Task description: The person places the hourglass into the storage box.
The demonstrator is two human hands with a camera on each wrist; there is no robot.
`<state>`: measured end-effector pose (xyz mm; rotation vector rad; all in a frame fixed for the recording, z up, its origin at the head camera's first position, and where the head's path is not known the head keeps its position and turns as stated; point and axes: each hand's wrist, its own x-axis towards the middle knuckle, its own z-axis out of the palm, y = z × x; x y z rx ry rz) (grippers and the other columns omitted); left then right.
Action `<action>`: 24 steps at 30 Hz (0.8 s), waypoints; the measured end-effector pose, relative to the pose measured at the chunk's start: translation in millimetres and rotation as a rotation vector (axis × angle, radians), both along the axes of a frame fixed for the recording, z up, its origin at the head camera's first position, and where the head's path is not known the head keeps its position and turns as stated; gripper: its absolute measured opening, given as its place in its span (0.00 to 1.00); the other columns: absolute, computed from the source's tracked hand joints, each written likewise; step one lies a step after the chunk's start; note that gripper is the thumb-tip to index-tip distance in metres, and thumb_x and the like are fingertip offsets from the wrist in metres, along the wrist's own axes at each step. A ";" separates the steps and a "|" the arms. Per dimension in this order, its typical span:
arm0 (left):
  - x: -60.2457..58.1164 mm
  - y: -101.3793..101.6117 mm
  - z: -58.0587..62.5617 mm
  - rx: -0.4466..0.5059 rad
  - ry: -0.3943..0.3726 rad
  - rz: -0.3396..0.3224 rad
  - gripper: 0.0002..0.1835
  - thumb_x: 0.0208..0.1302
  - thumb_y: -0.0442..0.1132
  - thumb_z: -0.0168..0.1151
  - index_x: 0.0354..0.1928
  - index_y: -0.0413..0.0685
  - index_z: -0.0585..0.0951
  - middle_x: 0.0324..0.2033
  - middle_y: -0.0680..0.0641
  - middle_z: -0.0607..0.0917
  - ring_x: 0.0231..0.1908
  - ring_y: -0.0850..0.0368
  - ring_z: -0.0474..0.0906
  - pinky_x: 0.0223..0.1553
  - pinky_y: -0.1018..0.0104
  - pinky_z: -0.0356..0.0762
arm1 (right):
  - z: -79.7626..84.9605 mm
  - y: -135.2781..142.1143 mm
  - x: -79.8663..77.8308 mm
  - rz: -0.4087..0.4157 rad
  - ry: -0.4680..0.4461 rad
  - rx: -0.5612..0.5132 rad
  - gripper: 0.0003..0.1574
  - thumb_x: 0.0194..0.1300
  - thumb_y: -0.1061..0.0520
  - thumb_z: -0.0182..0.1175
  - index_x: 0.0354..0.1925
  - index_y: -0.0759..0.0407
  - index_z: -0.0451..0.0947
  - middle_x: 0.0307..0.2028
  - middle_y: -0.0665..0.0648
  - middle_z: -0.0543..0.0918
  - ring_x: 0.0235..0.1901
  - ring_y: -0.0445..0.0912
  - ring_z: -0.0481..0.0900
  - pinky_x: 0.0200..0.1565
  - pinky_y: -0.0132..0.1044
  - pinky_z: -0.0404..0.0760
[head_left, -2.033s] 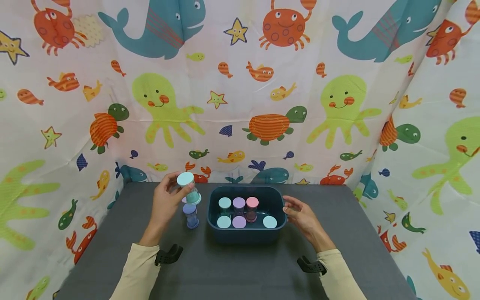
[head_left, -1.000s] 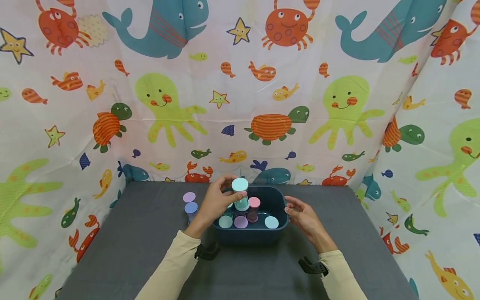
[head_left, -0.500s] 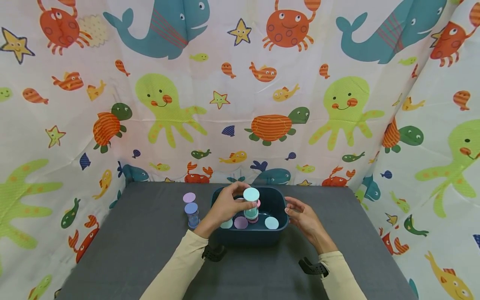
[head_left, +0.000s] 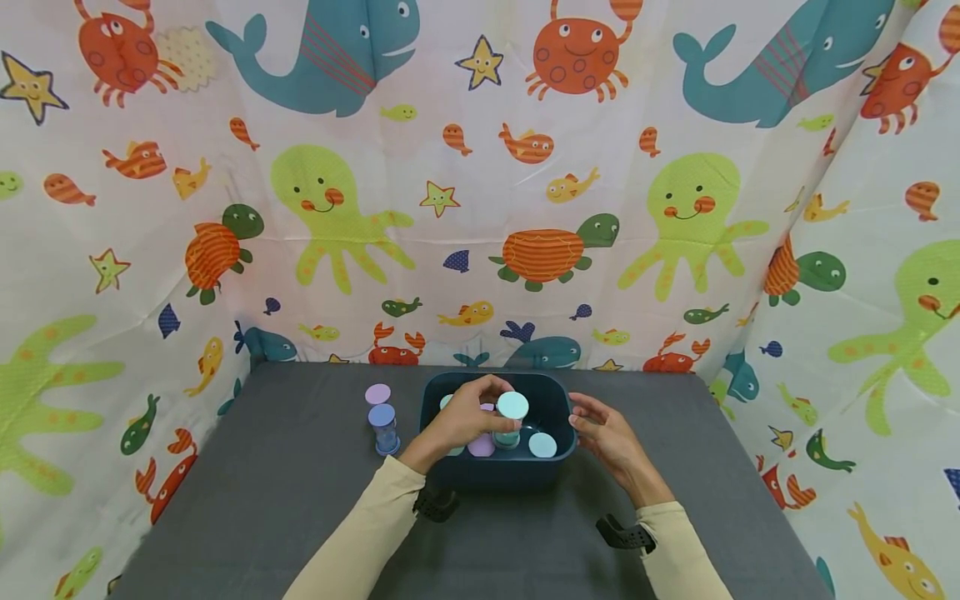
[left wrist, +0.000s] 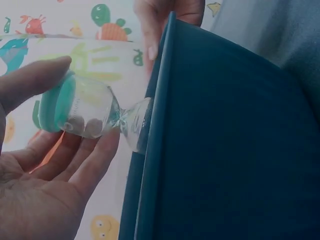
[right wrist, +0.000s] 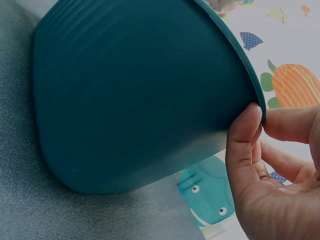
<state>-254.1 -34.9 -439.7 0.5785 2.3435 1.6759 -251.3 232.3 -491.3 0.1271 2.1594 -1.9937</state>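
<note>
My left hand (head_left: 467, 418) holds a sand timer (head_left: 513, 406) with mint caps between thumb and fingers. In the left wrist view, its glass bulbs (left wrist: 92, 107) show, and its lower end dips behind the rim of a dark teal bin (left wrist: 235, 125). My right hand (head_left: 609, 433) pinches the bin's right rim; in the right wrist view, the thumb (right wrist: 245, 145) lies on the outer wall. Inside the bin, a mint-capped timer (head_left: 542, 445) stands at front right and a purple-capped one (head_left: 482, 446) at front centre. Other timers are partly hidden by my left hand.
Left of the bin, a blue sand timer (head_left: 385, 429) stands on the grey table (head_left: 315, 417), with a purple-capped timer (head_left: 378, 394) just behind it. A curtain (head_left: 465, 250) printed with sea animals hangs behind and at both sides.
My left hand has carried the mint sand timer from left of the bin rightward over it, then lowered it inside. My right hand stays at the rim.
</note>
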 end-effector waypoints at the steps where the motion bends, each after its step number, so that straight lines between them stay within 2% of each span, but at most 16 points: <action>1: 0.0 0.9 -0.3 -0.003 -0.002 -0.007 0.26 0.53 0.41 0.75 0.53 0.50 0.77 0.49 0.48 0.81 0.52 0.51 0.78 0.54 0.53 0.77 | 0.0 -0.1 0.1 -0.003 -0.001 0.000 0.30 0.72 0.58 0.55 0.70 0.54 0.65 0.51 0.57 0.72 0.49 0.48 0.73 0.46 0.33 0.80; 12: -2.2 7.0 -8.9 -0.044 -0.029 -0.072 0.24 0.53 0.37 0.75 0.51 0.48 0.77 0.46 0.48 0.82 0.46 0.53 0.80 0.54 0.57 0.80 | -0.2 -0.1 -1.2 -0.009 -0.007 0.011 0.29 0.72 0.58 0.55 0.70 0.53 0.66 0.53 0.58 0.72 0.48 0.47 0.74 0.45 0.32 0.80; 15: -4.4 5.9 -12.3 -0.099 -0.023 -0.094 0.24 0.52 0.37 0.76 0.51 0.50 0.77 0.44 0.49 0.83 0.44 0.56 0.80 0.52 0.59 0.80 | -1.1 0.5 -1.8 -0.007 -0.007 0.004 0.29 0.72 0.59 0.55 0.69 0.54 0.66 0.51 0.57 0.72 0.46 0.46 0.74 0.44 0.32 0.80; 19: -8.6 3.9 -17.4 -0.186 0.028 -0.131 0.24 0.51 0.38 0.77 0.50 0.52 0.79 0.44 0.52 0.83 0.43 0.57 0.78 0.52 0.59 0.78 | -2.3 1.3 -2.0 0.004 0.001 -0.008 0.29 0.72 0.59 0.55 0.69 0.55 0.66 0.49 0.55 0.72 0.45 0.45 0.74 0.44 0.32 0.80; 24: -13.9 2.9 -22.9 -0.289 0.057 -0.131 0.24 0.48 0.40 0.78 0.48 0.54 0.79 0.42 0.53 0.83 0.43 0.57 0.78 0.50 0.61 0.79 | -2.7 2.2 -2.1 0.003 0.002 -0.007 0.29 0.72 0.59 0.55 0.69 0.54 0.66 0.48 0.54 0.72 0.46 0.46 0.73 0.44 0.33 0.80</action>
